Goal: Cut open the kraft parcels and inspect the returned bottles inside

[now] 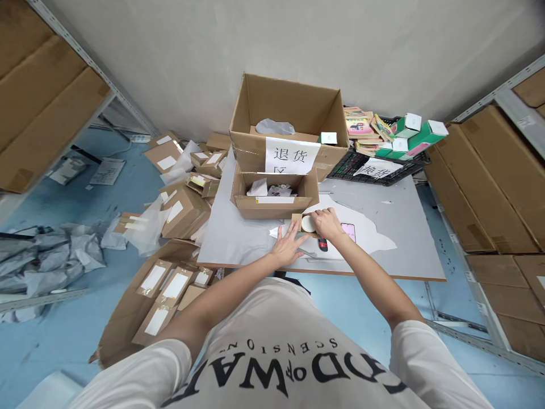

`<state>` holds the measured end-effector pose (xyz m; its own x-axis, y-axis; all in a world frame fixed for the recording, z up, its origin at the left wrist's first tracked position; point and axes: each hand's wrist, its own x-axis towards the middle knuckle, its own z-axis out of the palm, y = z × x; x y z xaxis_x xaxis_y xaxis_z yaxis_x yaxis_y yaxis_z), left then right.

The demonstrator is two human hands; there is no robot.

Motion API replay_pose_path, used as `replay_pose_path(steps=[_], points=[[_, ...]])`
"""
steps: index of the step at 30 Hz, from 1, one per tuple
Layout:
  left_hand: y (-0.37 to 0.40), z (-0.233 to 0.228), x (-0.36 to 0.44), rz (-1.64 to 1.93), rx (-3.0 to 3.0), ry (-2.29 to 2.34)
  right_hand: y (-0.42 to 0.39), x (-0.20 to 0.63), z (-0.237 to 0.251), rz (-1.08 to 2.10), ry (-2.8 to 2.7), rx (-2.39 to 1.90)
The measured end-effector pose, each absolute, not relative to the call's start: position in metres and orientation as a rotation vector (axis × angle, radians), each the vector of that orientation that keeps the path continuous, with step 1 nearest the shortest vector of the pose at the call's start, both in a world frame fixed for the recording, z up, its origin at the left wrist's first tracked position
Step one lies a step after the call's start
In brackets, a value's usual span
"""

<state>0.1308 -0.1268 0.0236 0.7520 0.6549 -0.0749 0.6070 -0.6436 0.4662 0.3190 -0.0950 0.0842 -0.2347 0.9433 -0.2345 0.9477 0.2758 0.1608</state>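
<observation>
Pressing flat on the surface (238,227), the left hand (286,245) spreads open fingers beside the small carton (298,218); the right hand (327,222) curls its fingers around a tape roll (307,224) touching that carton.

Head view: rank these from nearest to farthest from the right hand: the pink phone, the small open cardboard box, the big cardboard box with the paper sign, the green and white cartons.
From the right hand:
1. Pink phone, on the table just right of it.
2. Small open cardboard box, just behind, slightly left.
3. Big cardboard box with the paper sign, farther back.
4. Green and white cartons, far back right.
</observation>
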Motion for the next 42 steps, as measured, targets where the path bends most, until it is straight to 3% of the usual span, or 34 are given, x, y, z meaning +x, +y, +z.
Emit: replay_pose_path(steps=[11,20,38,42], points=[[-0.117,0.027,0.123,0.009,2.661,0.862,-0.102,0.312,0.070,-0.160,2.094,2.060],[-0.115,0.030,0.127,-0.045,2.733,0.853,-0.090,0.300,0.068,-0.163,1.989,2.058],[-0.119,0.033,0.129,0.221,2.596,0.863,-0.106,0.316,0.072,0.004,2.172,2.152],[-0.107,0.023,0.132,0.387,2.430,1.091,-0.106,0.315,0.077,0.002,2.227,2.080]])
